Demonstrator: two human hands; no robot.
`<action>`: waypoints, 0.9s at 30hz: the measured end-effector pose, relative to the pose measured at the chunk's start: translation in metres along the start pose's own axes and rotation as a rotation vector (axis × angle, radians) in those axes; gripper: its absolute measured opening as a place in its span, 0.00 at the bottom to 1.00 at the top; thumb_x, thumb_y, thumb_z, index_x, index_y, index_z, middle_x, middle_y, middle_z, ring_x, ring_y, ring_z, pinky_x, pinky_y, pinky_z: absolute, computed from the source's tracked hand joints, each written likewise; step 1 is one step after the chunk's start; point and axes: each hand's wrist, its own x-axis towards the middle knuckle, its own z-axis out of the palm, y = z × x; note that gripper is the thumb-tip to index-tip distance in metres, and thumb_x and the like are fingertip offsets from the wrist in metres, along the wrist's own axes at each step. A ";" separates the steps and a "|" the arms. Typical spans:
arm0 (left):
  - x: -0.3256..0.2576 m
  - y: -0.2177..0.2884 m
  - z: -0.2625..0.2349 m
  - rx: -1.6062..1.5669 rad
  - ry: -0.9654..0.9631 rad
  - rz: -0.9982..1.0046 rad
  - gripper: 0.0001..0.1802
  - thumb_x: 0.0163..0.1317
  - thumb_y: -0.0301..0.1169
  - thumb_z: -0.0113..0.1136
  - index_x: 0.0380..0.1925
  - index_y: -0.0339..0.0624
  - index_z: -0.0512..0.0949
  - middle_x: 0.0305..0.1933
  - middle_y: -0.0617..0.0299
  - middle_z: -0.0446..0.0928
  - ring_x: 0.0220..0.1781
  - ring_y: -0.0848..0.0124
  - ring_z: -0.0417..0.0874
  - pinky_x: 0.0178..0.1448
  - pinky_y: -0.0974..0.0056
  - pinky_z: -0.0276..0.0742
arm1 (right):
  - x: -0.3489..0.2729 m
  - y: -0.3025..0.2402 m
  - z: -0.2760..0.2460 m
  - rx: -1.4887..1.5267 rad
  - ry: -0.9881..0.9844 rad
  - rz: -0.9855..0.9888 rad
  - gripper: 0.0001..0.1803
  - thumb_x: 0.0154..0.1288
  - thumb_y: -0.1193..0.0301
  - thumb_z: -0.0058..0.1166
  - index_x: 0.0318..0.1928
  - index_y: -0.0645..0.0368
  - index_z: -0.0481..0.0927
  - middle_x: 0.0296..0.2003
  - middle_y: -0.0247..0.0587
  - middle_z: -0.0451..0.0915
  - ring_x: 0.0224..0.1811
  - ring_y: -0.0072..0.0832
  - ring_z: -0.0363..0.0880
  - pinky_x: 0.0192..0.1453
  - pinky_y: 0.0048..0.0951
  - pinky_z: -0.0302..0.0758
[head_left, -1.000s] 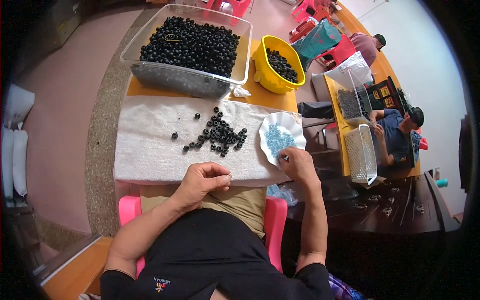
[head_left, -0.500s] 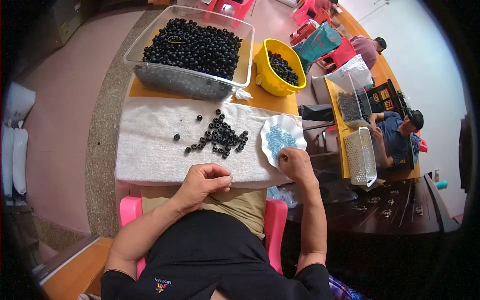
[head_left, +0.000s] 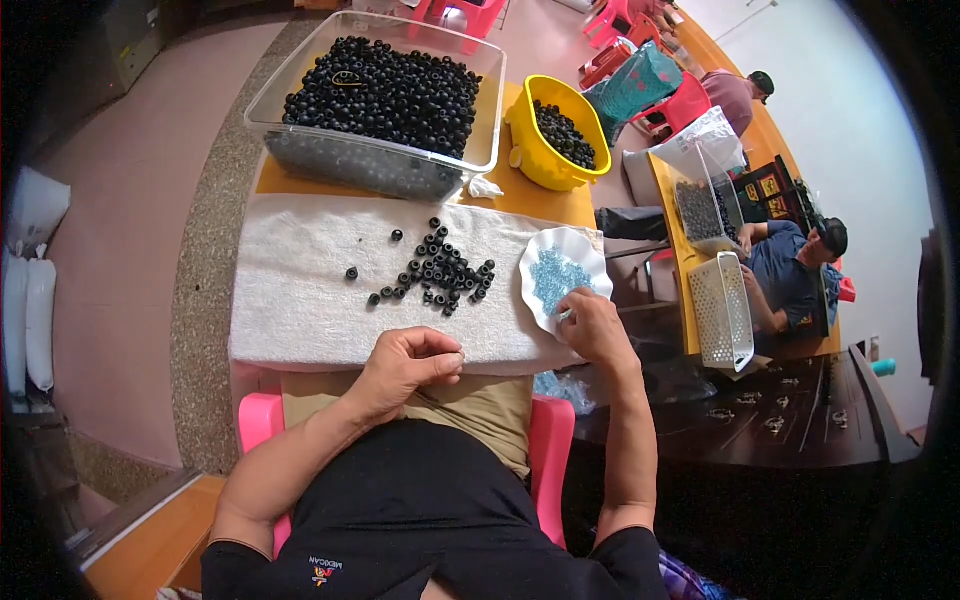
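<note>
My right hand [head_left: 598, 328] is at the near edge of a white dish with a wavy rim [head_left: 536, 262], its fingers pinched. A bit of pale blue shows at its fingertips, like the small light-blue pieces [head_left: 556, 275] heaped in the dish. My left hand [head_left: 408, 368] hovers by the front edge of the white towel [head_left: 300, 310], thumb and fingers brought together; whatever is between them, if anything, is hidden. Beyond it, a loose cluster of black ring-shaped pieces [head_left: 448, 272] with holes lies on the towel, a few apart to the left.
A large clear plastic bin [head_left: 370, 165] full of black pieces stands at the back. Right of it is a yellow tub [head_left: 545, 165] holding more. Farther right, a person [head_left: 795, 270] works at another table beside a white perforated basket [head_left: 722, 320].
My right hand has shifted slightly at the dish, and a pale blue bit now shows at its fingertips. The left hand has stayed in place.
</note>
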 end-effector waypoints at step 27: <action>0.001 -0.005 -0.001 -0.011 0.000 -0.009 0.08 0.61 0.23 0.65 0.41 0.34 0.80 0.38 0.58 0.82 0.36 0.72 0.85 0.44 0.68 0.85 | -0.004 0.012 0.010 0.012 0.085 0.006 0.07 0.55 0.76 0.57 0.34 0.62 0.83 0.32 0.51 0.82 0.36 0.48 0.82 0.42 0.40 0.78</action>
